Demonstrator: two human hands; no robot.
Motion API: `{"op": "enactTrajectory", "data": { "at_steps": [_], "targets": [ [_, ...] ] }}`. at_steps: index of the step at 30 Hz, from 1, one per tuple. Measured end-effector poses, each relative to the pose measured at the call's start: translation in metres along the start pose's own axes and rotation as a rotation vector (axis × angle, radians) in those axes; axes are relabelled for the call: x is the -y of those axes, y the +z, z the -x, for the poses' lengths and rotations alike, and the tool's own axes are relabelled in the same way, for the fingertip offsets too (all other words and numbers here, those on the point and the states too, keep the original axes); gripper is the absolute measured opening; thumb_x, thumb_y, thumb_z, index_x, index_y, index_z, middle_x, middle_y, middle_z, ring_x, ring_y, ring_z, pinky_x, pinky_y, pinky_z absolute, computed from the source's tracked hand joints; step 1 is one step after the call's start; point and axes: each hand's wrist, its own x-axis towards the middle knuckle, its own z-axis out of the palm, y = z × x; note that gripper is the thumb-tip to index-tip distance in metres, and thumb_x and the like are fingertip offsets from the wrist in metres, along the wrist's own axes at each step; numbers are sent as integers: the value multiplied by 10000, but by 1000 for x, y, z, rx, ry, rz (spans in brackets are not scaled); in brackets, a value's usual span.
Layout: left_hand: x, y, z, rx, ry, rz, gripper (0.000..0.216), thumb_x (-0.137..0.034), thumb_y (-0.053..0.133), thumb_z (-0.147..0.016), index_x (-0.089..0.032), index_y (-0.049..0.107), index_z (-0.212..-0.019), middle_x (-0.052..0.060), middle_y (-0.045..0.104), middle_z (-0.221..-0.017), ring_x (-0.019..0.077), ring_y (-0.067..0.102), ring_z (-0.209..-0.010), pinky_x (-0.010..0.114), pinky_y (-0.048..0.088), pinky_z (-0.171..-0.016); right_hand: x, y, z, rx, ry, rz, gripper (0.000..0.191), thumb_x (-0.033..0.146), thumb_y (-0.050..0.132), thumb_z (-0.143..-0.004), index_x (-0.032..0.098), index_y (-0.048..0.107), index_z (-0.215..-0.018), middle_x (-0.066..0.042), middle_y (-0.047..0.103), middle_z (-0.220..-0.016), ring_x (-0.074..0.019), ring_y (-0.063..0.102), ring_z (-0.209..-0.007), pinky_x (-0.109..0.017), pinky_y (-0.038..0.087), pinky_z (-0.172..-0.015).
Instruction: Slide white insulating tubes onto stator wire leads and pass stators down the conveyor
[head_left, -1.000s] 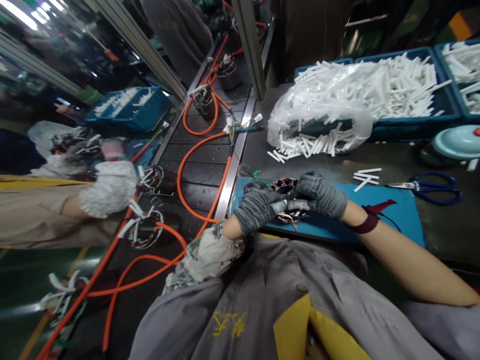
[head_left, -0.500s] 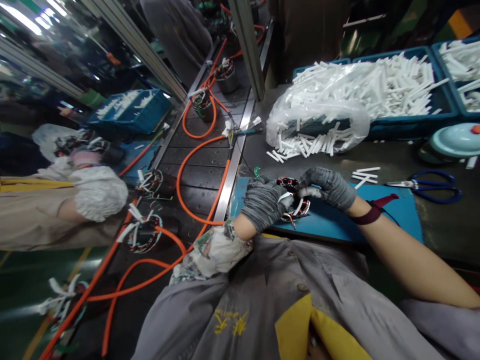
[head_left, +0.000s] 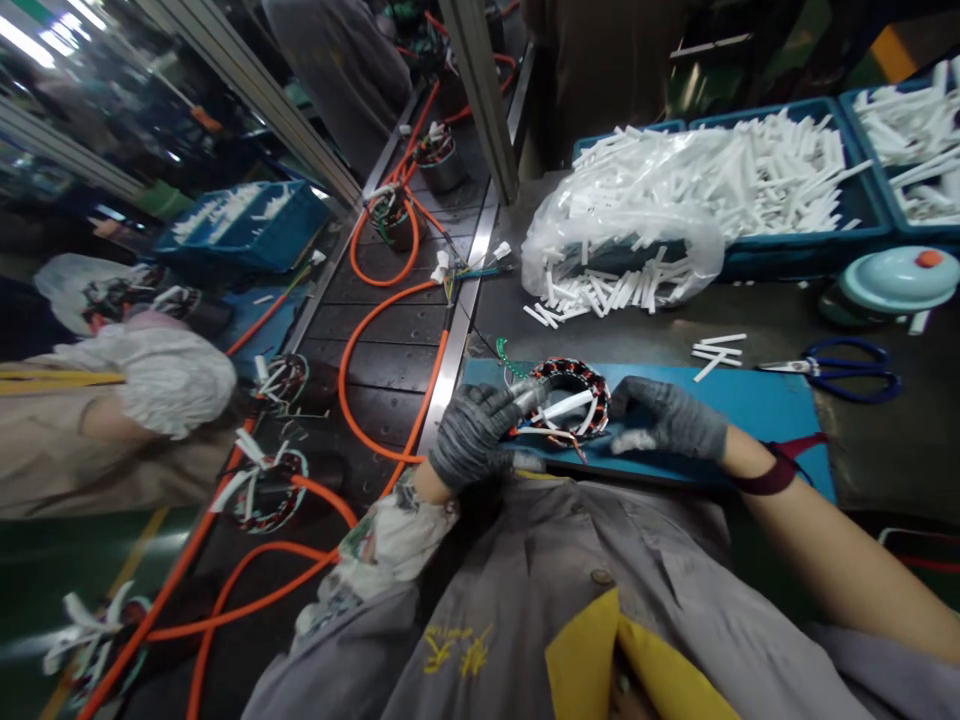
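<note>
A ring-shaped motor stator with black and orange windings lies on a blue mat in front of me. White sleeves cross its opening, and loose wires stick out at its lower left. My left hand, in a grey striped glove, grips the left side of the stator, fingers over the rim and wires. Just off the opposite rim, my right hand is open, thumb apart from the fingers, with nothing visible in it. A green lacing cord trails from the stator's upper left.
Short white sleeves and blue-handled scissors lie right of the stator. Behind are a plastic bag of sleeves, a blue bin and a lidded jar. Orange hoses and more stators line the left; a co-worker's gloved hand is there.
My hands have moved apart: the left shifted left onto the rim, the right moved off the stator and opened. More of the ring shows. The view has shifted slightly.
</note>
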Motion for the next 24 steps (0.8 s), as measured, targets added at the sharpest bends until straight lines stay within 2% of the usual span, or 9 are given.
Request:
{"op": "enactTrajectory", "data": {
  "at_steps": [2,5,8,11,13,15,19,21,24],
  "targets": [
    [0,13,6,93,-48,-20,692,-602,708,-804,-200,608,-1358,157,690,-1262,312,684,-1057,402,546,-861,-2,10,0,9,2,80,478,680,707,-754,210,647,-825,-40,690,-745,-198,633,-649,-323,511,-600],
    [-19,24,-8,181,-290,-71,638,-508,649,-890,-186,541,-1429,169,717,-1186,302,728,-952,352,559,-747,-6,18,-8,-124,35,170,431,645,656,-823,217,678,-866,-65,718,-816,-232,668,-726,-359,530,-667],
    [-40,13,-28,211,-429,-60,866,-522,712,-839,-174,355,-1547,178,724,-1150,304,745,-879,323,548,-685,-3,15,-13,-393,80,197,348,550,584,-911,224,700,-945,-85,738,-896,-255,693,-809,-401,555,-747],
    [-48,-3,-32,193,-399,84,1085,-482,803,-760,-170,187,-1597,184,680,-1265,305,734,-982,319,566,-756,9,9,-9,-550,41,183,288,455,538,-959,232,715,-1006,-96,751,-961,-267,702,-888,-428,562,-820],
    [-46,-4,-23,117,-347,187,1055,-408,806,-769,-170,188,-1591,187,605,-1387,300,689,-1124,347,570,-875,18,9,-6,-484,-19,168,284,433,528,-971,246,725,-1053,-87,756,-993,-263,702,-918,-423,562,-841],
    [-45,3,-9,-22,-311,249,903,-335,771,-801,-161,292,-1546,182,555,-1446,289,615,-1255,391,536,-1005,24,12,-5,-351,-76,160,311,459,536,-968,260,726,-1113,-75,759,-1012,-252,702,-911,-402,563,-828],
    [-44,22,15,-222,-303,260,453,-287,671,-881,-174,574,-1308,142,643,-1341,255,616,-1262,421,530,-1054,21,15,-16,-138,-145,216,396,525,504,-970,250,739,-1131,-89,763,-983,-245,690,-884,-377,544,-801],
    [-39,23,17,-193,-275,222,351,-284,612,-928,-179,625,-1262,133,682,-1292,246,656,-1207,406,567,-1011,14,11,-26,-49,-169,197,409,531,494,-974,236,762,-1062,-95,760,-927,-232,682,-851,-358,531,-783],
    [-23,7,7,-8,-143,232,345,-293,567,-960,-205,647,-1284,93,699,-1279,229,677,-1177,376,573,-1010,5,0,-38,148,-166,-25,408,565,557,-935,219,770,-973,-57,750,-841,-186,669,-748,-302,524,-705]
  ]
}}
